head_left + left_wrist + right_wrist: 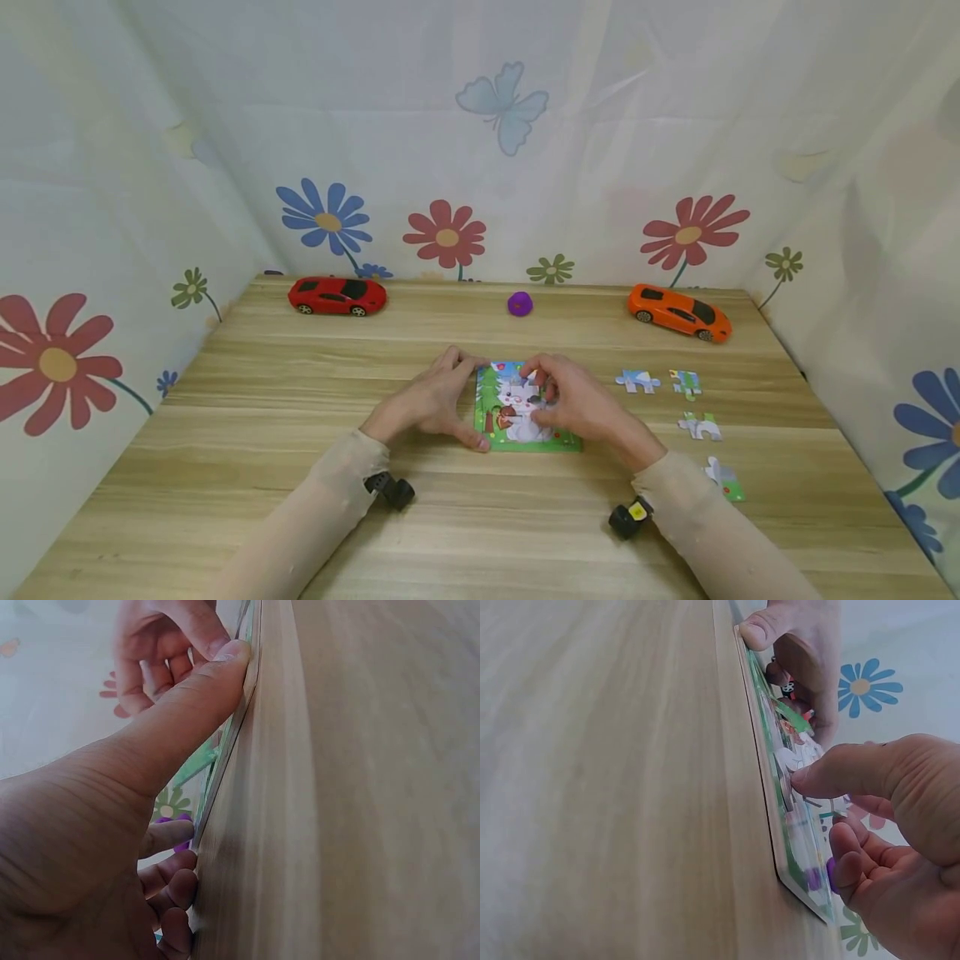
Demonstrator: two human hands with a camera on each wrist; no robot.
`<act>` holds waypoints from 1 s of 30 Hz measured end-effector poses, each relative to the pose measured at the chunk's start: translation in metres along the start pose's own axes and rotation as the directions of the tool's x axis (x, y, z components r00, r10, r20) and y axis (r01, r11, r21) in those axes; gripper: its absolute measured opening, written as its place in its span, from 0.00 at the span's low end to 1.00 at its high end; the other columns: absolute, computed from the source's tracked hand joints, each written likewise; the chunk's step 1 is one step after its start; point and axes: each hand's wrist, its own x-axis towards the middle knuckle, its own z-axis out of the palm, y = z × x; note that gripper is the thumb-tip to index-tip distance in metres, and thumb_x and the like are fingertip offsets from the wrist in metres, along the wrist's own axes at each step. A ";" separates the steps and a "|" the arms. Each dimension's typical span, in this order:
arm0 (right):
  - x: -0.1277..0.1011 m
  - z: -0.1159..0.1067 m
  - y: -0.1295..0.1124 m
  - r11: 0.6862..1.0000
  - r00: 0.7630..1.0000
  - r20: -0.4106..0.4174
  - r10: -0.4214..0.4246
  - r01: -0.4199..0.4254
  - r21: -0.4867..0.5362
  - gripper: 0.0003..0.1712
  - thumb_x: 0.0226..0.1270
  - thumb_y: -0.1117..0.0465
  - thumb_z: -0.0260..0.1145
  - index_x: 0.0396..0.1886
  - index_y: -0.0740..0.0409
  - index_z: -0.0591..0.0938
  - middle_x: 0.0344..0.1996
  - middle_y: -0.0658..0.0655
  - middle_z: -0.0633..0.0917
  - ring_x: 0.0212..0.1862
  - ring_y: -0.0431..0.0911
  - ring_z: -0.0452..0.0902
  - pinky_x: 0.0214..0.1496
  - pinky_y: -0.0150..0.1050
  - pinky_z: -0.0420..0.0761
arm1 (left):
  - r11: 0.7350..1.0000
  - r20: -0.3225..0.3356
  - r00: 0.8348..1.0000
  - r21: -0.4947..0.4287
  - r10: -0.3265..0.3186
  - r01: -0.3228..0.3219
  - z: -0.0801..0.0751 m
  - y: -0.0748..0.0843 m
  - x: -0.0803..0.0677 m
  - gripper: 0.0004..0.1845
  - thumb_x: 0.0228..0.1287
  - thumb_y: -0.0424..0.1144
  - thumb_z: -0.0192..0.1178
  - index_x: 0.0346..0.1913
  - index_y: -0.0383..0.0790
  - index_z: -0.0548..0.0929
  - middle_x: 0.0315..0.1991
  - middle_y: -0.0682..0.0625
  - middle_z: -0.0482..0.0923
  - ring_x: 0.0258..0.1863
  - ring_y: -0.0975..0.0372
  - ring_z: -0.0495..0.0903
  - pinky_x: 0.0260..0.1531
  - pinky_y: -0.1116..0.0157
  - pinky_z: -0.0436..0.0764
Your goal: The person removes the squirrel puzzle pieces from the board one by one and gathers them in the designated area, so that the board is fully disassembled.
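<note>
A jigsaw board (525, 447) with a green border and a white animal picture lies on the table in front of me. My left hand (431, 400) grips its left side, thumb at the near corner and fingers at the far edge. Over the right part of the picture, my right hand (585, 404) pinches a jigsaw piece (786, 787) between thumb and fingers. That piece stands tilted against the board's surface in the right wrist view. The right hand's fingers partly cover the picture in the head view.
Several loose jigsaw pieces, among them a blue-and-white piece (637, 382) and a grey-and-green piece (724, 480), lie to the right. Along the back stand a red toy car (337, 297), a small purple object (520, 303) and an orange toy car (678, 312), before a flowered curtain (555, 192).
</note>
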 end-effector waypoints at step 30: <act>-0.008 -0.034 -0.014 0.999 0.996 -0.085 -0.023 0.021 -0.033 0.35 0.62 0.66 0.83 0.69 0.58 0.84 0.52 0.55 0.83 0.49 0.52 0.79 0.48 0.43 0.83 | 1.000 -0.004 1.000 0.001 -0.013 0.013 0.002 -0.001 0.000 0.74 0.39 0.66 0.91 0.87 0.44 0.63 0.73 0.43 0.66 0.73 0.50 0.70 0.78 0.47 0.75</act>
